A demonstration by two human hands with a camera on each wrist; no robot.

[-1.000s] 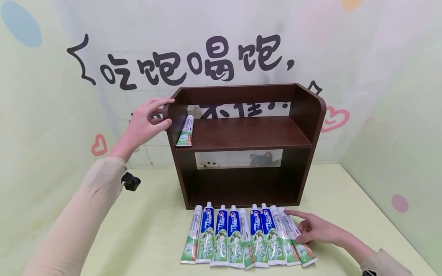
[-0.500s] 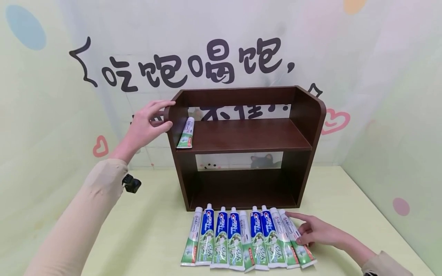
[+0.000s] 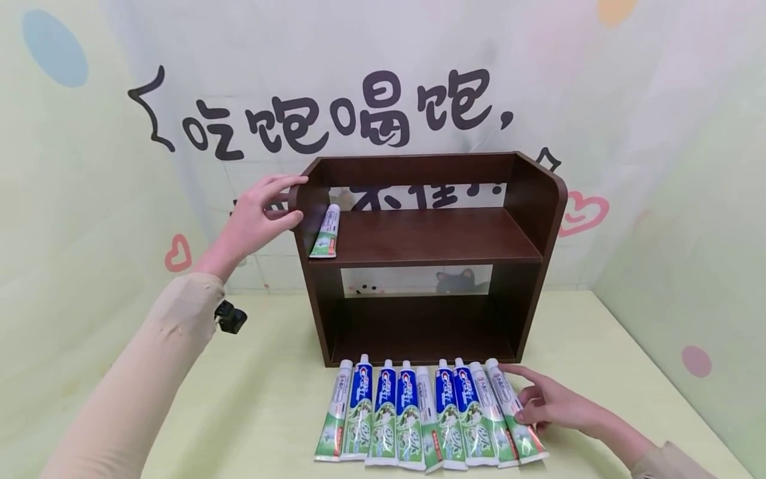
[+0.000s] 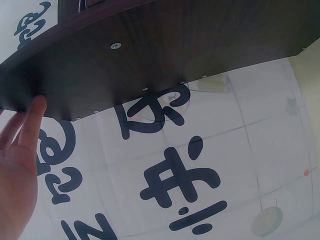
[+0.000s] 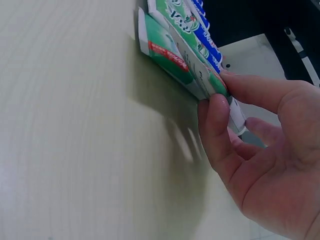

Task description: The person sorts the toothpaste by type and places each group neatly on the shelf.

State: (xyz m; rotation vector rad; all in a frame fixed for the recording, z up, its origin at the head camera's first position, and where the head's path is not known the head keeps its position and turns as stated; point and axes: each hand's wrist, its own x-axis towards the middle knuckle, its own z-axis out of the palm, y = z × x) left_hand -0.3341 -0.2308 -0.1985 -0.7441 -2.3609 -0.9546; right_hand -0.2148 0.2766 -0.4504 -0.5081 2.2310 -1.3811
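A dark brown two-tier shelf (image 3: 419, 236) stands at the back of the table. My left hand (image 3: 257, 213) rests against its left side panel, index finger near the upper edge and thumb lower down. In the left wrist view a fingertip touches the panel's outer face. On the upper tier, one white-and-green toothpaste tube (image 3: 326, 233) leans at the left wall. A row of several toothpaste tubes (image 3: 409, 419), some blue-and-green and some white-and-green, lies before the shelf. My right hand (image 3: 556, 404) pinches the rightmost white-and-green tube (image 3: 509, 402) between thumb and fingers.
Pale yellow-green tabletop (image 3: 263, 399) runs around the shelf and the tubes. Behind stands a pale wall with black lettering (image 3: 383, 110) and coloured dots. A black wrist camera (image 3: 231, 317) sits at the left sleeve.
Under my right hand, the rightmost tube's lower end has shifted slightly left, closer to its neighbour. My left hand stays at the shelf's side. The head view has shifted a little.
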